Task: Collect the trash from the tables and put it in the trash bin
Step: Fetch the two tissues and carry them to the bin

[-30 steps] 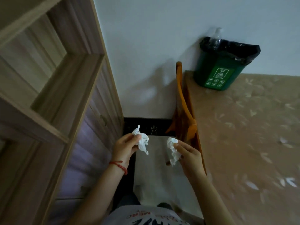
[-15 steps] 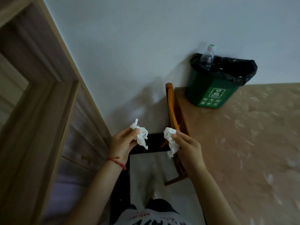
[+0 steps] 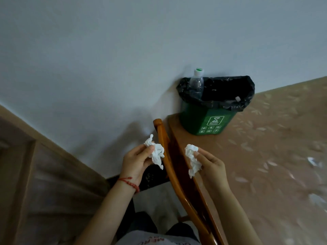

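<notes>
My left hand (image 3: 137, 160) pinches a crumpled white tissue (image 3: 156, 152) left of the chair back. My right hand (image 3: 210, 164) pinches a second crumpled tissue (image 3: 192, 157) over the table's near-left edge. A green trash bin (image 3: 207, 121) with a black liner (image 3: 245, 98) stands on the table's far-left corner against the wall, above and right of both hands. A clear plastic bottle (image 3: 196, 84) with a white cap sticks out of the bin's left side.
The table has a tan patterned cloth (image 3: 265, 165). An orange wooden chair back (image 3: 169, 167) runs between my hands along the table's left edge. A wooden cabinet (image 3: 44, 174) fills the lower left. A white wall (image 3: 123, 59) lies behind.
The view has swung right and closer to the bin. Both hands, still holding their tissues, have moved nearer the table and apart, the right one now over the table edge.
</notes>
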